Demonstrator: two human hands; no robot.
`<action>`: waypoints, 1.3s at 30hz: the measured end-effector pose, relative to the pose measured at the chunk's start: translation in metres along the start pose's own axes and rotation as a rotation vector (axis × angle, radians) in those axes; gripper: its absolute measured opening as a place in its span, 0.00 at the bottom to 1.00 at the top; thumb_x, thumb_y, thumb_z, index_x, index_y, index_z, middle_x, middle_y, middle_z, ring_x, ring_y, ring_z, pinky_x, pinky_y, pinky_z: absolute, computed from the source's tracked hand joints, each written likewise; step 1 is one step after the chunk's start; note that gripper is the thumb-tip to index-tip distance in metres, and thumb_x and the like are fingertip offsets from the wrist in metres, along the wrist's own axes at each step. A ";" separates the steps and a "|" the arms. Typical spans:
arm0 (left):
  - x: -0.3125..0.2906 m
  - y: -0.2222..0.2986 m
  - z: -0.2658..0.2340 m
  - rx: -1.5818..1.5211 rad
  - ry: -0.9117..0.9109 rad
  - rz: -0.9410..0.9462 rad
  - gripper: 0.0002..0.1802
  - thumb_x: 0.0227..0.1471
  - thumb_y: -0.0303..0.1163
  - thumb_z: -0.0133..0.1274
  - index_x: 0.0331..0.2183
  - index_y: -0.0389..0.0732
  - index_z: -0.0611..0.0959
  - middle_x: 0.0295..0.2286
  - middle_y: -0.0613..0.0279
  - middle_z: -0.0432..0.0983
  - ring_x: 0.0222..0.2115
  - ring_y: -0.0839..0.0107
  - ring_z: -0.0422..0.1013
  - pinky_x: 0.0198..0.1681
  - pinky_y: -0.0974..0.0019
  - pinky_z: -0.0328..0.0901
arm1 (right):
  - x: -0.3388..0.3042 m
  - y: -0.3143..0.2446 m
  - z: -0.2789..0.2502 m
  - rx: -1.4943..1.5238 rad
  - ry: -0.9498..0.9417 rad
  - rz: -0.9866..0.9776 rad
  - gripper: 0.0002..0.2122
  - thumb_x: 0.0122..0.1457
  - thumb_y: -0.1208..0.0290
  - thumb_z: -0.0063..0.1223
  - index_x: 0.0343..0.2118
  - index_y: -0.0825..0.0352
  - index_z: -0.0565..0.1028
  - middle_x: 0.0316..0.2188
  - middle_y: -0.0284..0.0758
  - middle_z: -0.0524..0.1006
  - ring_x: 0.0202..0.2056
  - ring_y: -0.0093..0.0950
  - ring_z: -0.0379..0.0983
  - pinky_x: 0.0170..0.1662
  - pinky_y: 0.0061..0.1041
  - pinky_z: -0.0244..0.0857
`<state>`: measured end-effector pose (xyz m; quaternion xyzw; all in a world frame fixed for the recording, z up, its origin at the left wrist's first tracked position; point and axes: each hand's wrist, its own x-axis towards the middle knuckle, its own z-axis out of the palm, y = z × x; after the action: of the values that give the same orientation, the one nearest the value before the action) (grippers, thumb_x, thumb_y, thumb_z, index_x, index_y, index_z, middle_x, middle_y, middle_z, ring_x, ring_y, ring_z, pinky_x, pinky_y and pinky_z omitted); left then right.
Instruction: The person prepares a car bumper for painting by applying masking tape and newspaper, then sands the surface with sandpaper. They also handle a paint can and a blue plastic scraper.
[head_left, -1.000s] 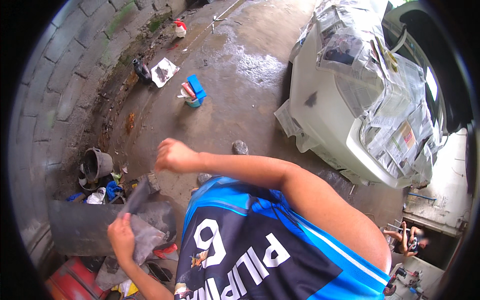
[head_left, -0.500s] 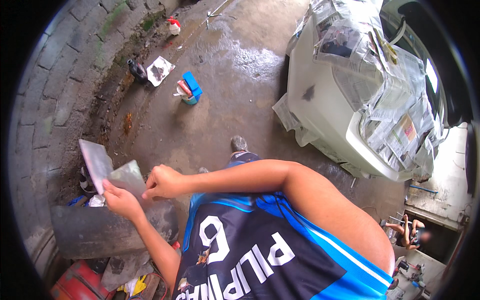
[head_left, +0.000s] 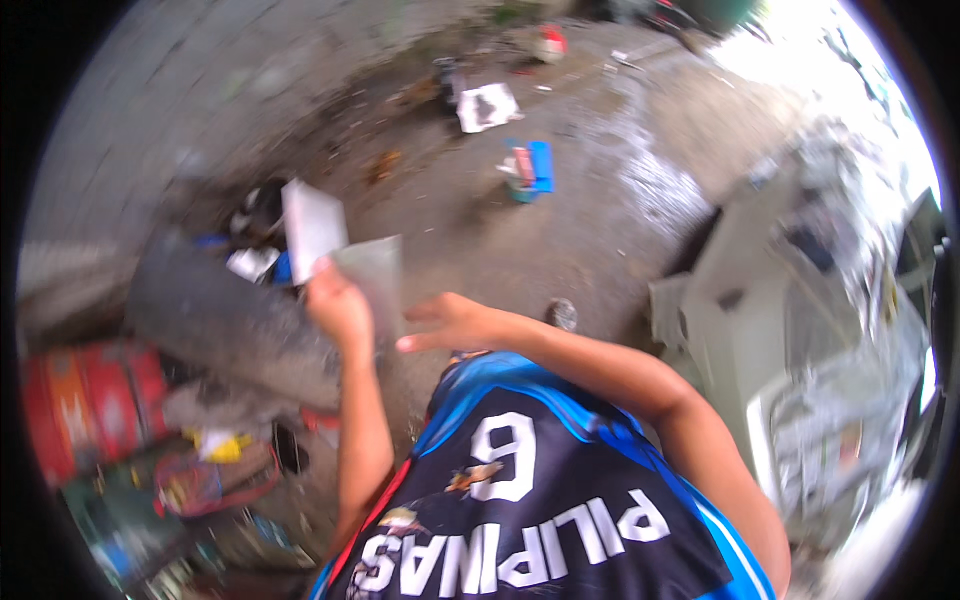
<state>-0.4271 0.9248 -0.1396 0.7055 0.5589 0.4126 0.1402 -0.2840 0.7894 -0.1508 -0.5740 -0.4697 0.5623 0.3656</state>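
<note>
My left hand (head_left: 341,306) is closed on a pale, stiff-looking sheet (head_left: 313,222). A second, greyish panel (head_left: 373,276) spreads from the same grip, making a V; I cannot tell whether it is one folded sheet or two pieces. My right hand (head_left: 452,322) is open just right of the grey panel, with thumb and fingers apart and nothing in them. Blur hides the sheets' surface detail.
A dark cylindrical tank (head_left: 225,310) lies beyond my left forearm, near a red container (head_left: 95,408) and scattered clutter. Ahead on the wet floor stands a small tub (head_left: 524,187) with a blue piece. A newspaper-masked car (head_left: 740,290) is at the right, a block wall (head_left: 170,130) left.
The view has swung left, shifting the floor items and car rightward. My right hand has let go of the grey panel's edge and opened; my left keeps its grip.
</note>
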 end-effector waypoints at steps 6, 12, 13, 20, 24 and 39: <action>-0.013 0.016 -0.010 0.161 -0.067 0.144 0.19 0.66 0.39 0.46 0.30 0.33 0.80 0.23 0.40 0.77 0.26 0.38 0.74 0.27 0.44 0.65 | 0.017 -0.026 -0.056 0.594 0.293 0.047 0.16 0.58 0.56 0.63 0.34 0.67 0.82 0.32 0.37 0.82 0.33 0.27 0.77 0.40 0.29 0.69; -0.007 0.015 -0.022 0.044 -0.047 -0.010 0.18 0.66 0.37 0.45 0.34 0.32 0.81 0.27 0.38 0.79 0.30 0.40 0.75 0.32 0.47 0.68 | 0.017 -0.043 -0.101 0.443 0.419 -0.043 0.10 0.60 0.65 0.61 0.36 0.67 0.78 0.39 0.34 0.81 0.45 0.28 0.77 0.50 0.30 0.69; -0.007 0.017 -0.020 -0.031 -0.028 -0.018 0.19 0.66 0.38 0.45 0.36 0.32 0.81 0.28 0.38 0.79 0.31 0.40 0.76 0.33 0.49 0.68 | 0.009 -0.038 -0.079 0.360 0.358 -0.124 0.14 0.61 0.63 0.61 0.44 0.67 0.78 0.44 0.33 0.80 0.45 0.26 0.76 0.48 0.28 0.69; -0.016 0.014 -0.002 -0.438 -0.150 -0.142 0.17 0.63 0.37 0.52 0.42 0.30 0.81 0.29 0.48 0.82 0.32 0.61 0.80 0.35 0.59 0.70 | 0.012 -0.023 -0.018 0.649 0.213 -0.037 0.14 0.65 0.66 0.56 0.52 0.64 0.75 0.43 0.28 0.80 0.42 0.18 0.75 0.45 0.23 0.69; -0.011 -0.005 -0.011 -0.308 -0.192 -0.046 0.13 0.62 0.33 0.54 0.35 0.30 0.81 0.21 0.59 0.77 0.20 0.74 0.67 0.24 0.64 0.63 | 0.007 -0.016 -0.046 0.646 0.327 -0.194 0.11 0.65 0.67 0.54 0.47 0.65 0.76 0.41 0.28 0.80 0.39 0.18 0.75 0.41 0.22 0.67; 0.017 0.075 -0.030 -0.285 -0.948 0.333 0.12 0.49 0.28 0.61 0.27 0.32 0.74 0.19 0.49 0.69 0.20 0.58 0.66 0.27 0.59 0.62 | -0.044 -0.024 -0.083 -0.362 0.395 -0.273 0.18 0.60 0.52 0.59 0.35 0.66 0.82 0.23 0.35 0.79 0.24 0.31 0.73 0.28 0.32 0.65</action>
<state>-0.3976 0.9068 -0.0645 0.8682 0.2525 0.1366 0.4048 -0.2021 0.7637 -0.1067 -0.6596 -0.5550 0.2923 0.4141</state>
